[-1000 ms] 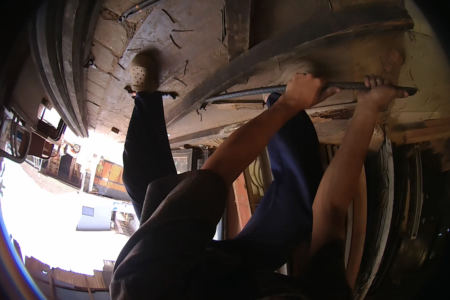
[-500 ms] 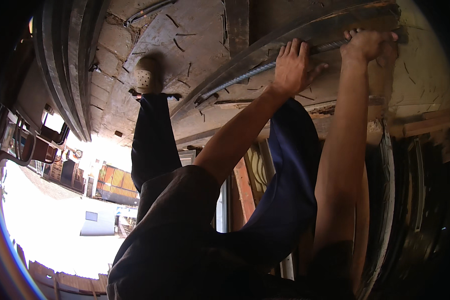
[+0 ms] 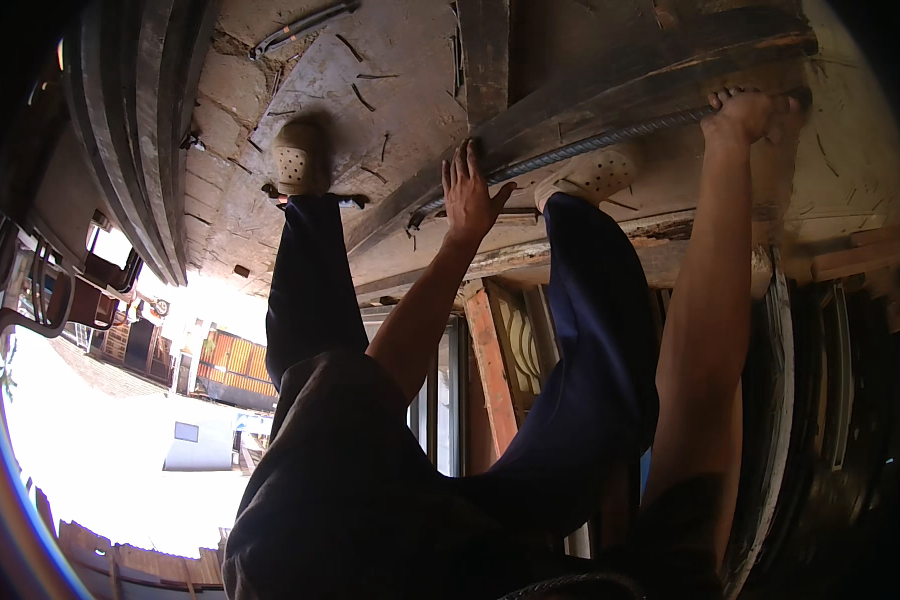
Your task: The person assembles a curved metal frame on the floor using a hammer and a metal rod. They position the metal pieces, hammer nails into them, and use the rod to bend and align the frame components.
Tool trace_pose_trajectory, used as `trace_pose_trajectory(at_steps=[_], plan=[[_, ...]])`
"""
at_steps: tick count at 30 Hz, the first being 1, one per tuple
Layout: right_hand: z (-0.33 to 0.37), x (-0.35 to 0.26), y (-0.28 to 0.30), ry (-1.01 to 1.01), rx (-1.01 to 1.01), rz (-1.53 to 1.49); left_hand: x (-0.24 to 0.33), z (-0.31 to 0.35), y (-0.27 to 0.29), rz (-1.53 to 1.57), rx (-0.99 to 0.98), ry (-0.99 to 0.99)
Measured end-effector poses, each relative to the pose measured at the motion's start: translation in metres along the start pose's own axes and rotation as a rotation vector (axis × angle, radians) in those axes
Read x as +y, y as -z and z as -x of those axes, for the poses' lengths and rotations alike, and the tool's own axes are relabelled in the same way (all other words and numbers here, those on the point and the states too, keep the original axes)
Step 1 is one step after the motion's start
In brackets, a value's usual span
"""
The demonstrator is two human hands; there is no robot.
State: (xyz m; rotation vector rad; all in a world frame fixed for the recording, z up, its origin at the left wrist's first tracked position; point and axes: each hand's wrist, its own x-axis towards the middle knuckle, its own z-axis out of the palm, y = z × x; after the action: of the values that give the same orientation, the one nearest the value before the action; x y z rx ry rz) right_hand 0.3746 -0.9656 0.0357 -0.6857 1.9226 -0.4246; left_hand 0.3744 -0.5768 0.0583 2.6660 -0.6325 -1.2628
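A long ribbed steel bar [image 3: 610, 139] lies slantwise along a dark curved-looking beam [image 3: 660, 75]. My right hand [image 3: 738, 117] is closed round the bar near its far right end. Toward the other end, my left hand [image 3: 470, 205] reaches over the bar with fingers stretched out and thumb apart. Its fingertips are at the beam's edge; whether the palm presses on the bar I cannot tell. A loosely lying piece of wood or metal shows partly behind the left hand.
My shoes [image 3: 302, 158] straddle the work, one near the bar. Bent nail-like metal scraps [image 3: 362, 97] litter the floor, along with a long-handled tool [image 3: 305, 28]. Dark stacked lengths [image 3: 155, 130] stand at the left. Wooden frames [image 3: 515, 335] and boards fill the near right.
My left hand has slid leftward along the bar, its fingers still stretched. My right hand has shifted slightly right and nearer, keeping its grip. The second shoe has come into sight.
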Motion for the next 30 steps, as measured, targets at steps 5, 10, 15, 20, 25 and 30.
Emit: trace_pose_trajectory(at_steps=[5,10,15,20,25,30], plan=[[-0.004,0.003,0.018,-0.038,-0.058,-0.019,0.007,-0.009,-0.018,0.018,0.027,0.013],[-0.020,0.010,0.017,0.012,-0.066,-0.016,0.005,-0.010,-0.031,0.028,0.078,0.014],[-0.029,0.007,0.004,-0.033,-0.163,-0.188,-0.019,-0.032,-0.001,0.101,-0.040,-0.091],[0.023,-0.007,-0.031,0.030,-0.034,-0.021,-0.026,-0.038,0.012,0.116,-0.021,-0.090],[0.005,0.000,-0.027,0.071,-0.009,-0.063,-0.025,-0.041,-0.004,0.121,0.094,-0.084],[0.030,-0.009,-0.036,0.001,0.005,0.005,-0.026,-0.047,0.005,0.060,0.075,-0.151]])
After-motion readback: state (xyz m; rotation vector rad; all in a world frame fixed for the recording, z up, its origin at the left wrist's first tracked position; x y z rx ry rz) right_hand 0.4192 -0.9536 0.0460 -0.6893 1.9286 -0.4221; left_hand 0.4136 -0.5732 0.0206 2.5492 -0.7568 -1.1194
